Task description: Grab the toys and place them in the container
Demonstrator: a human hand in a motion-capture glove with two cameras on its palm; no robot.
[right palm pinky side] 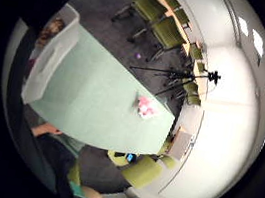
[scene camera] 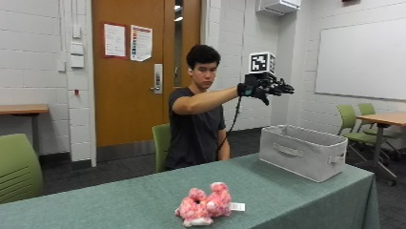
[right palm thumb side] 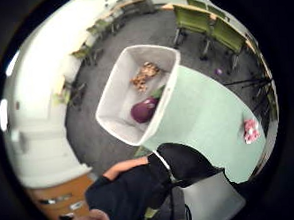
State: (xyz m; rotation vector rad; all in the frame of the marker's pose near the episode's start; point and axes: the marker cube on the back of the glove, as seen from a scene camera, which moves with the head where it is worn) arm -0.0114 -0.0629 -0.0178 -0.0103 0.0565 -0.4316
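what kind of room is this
Probably a classroom or meeting room: a whiteboard hangs on the painted block wall, green chairs stand at wooden desks, and a long table with a green cloth fills the front.

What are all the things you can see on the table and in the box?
Table: one, green cloth top, in front of the seated person.
Container: one, light grey fabric box with handles, on the table's end nearest the person's raised hand.
Eggplant toy: one, purple with a green stem, inside the container.
Brown toy: one, tan and brown, inside the container; what it is cannot be told.
Plush toy: one, pink and white with a tag, lying on the table apart from the container.
Right hand: one, black glove, held high above the container, fingers spread, holding nothing.
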